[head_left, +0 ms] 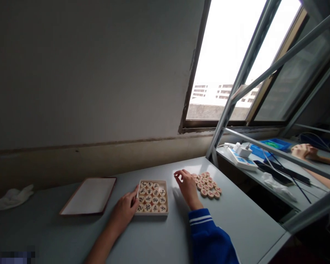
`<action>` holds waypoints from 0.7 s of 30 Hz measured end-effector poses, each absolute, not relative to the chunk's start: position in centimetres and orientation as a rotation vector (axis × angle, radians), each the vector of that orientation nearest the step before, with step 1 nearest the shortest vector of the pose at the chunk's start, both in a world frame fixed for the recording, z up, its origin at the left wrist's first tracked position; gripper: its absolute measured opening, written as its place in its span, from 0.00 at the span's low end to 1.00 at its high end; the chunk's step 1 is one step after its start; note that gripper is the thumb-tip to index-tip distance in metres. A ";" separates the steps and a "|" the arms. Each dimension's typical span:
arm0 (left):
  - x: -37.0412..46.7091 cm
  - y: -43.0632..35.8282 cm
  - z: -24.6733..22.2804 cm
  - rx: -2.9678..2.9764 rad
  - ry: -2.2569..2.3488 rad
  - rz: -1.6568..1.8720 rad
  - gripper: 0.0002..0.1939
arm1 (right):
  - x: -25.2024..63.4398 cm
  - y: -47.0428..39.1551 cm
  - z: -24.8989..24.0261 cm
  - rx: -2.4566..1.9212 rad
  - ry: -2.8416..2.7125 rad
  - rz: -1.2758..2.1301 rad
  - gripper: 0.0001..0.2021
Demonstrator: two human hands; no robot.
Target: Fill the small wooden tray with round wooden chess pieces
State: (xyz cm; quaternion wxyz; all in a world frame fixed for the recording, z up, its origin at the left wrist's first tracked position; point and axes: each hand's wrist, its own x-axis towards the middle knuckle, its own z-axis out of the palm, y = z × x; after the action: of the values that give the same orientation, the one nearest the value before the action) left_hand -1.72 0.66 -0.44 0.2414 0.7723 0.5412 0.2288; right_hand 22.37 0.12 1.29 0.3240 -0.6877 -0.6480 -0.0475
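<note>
A shallow white box (168,198) lies on the grey table and holds rows of round xiangqi pieces (148,199) with black characters. The upper right corner of its layout shows a gap. My left hand (125,206) grips the box's left side, fingers along the outer wall and thumb near the pieces. Between the box and a flat cluster of red-lettered xiangqi pieces (209,186), my right hand (186,186) is raised over the table. Its fingers are bent and a little apart, and no piece shows in them.
The box lid (89,197) lies inner side up at the left. A crumpled white cloth or bag (12,198) is farther left by the wall. Metal bed-frame bars (231,102) rise at the right. Beyond them are a power strip (242,160), a blue tray (275,145) and another person's hands (304,150).
</note>
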 end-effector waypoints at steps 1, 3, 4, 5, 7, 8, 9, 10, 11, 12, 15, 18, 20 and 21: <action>-1.7 0.6 -0.4 2.112 1.475 0.623 0.25 | 21.5 0.0 1.4 -1.750 -1.789 -0.063 0.06; -1.7 0.5 -0.2 2.116 1.478 0.610 0.25 | 20.0 -0.2 1.6 -1.699 -1.955 0.044 0.06; -1.6 0.5 -0.1 2.118 1.481 0.604 0.26 | 19.5 -0.3 1.6 -1.701 -2.015 0.072 0.07; -1.6 0.5 0.0 2.119 1.484 0.599 0.26 | 19.1 -0.5 1.6 -1.714 -2.055 0.078 0.07; -1.6 0.4 0.0 2.120 1.489 0.596 0.26 | 18.9 -0.7 1.7 -1.747 -2.077 0.030 0.09; -1.6 0.4 0.0 2.122 1.489 0.598 0.26 | 19.0 -0.8 1.8 -1.762 -2.070 -0.006 0.09; -1.6 0.5 0.0 2.125 1.490 0.599 0.26 | 19.2 -0.9 1.8 -1.776 -2.060 -0.036 0.10; -1.6 0.5 -0.1 2.129 1.491 0.600 0.26 | 19.3 -0.9 1.9 -1.791 -2.051 -0.054 0.09; -1.6 0.5 -0.1 2.133 1.492 0.600 0.26 | 19.5 -1.0 2.0 -1.808 -2.047 -0.053 0.08; -1.6 0.5 -0.2 2.135 1.493 0.599 0.26 | 19.7 -1.0 2.1 -1.823 -2.052 -0.037 0.07; -1.6 0.6 -0.1 2.132 1.493 0.582 0.26 | 19.9 -0.9 2.2 -1.838 -2.085 0.034 0.04; -1.6 0.6 0.0 2.129 1.499 0.559 0.26 | 20.1 -0.9 2.3 -1.823 -2.092 0.105 0.06; -1.5 0.7 0.0 2.136 1.495 0.562 0.25 | 20.1 -0.9 2.4 -1.811 -2.077 0.147 0.08; -1.5 0.7 0.0 2.138 1.492 0.571 0.25 | 20.1 -1.0 2.4 -1.804 -2.068 0.164 0.08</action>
State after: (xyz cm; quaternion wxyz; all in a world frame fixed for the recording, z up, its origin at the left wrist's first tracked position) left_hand -1.52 0.72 -0.04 0.2342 0.7788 0.5434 0.2081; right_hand 20.13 -0.97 2.40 0.1950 -0.6436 -0.7378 0.0584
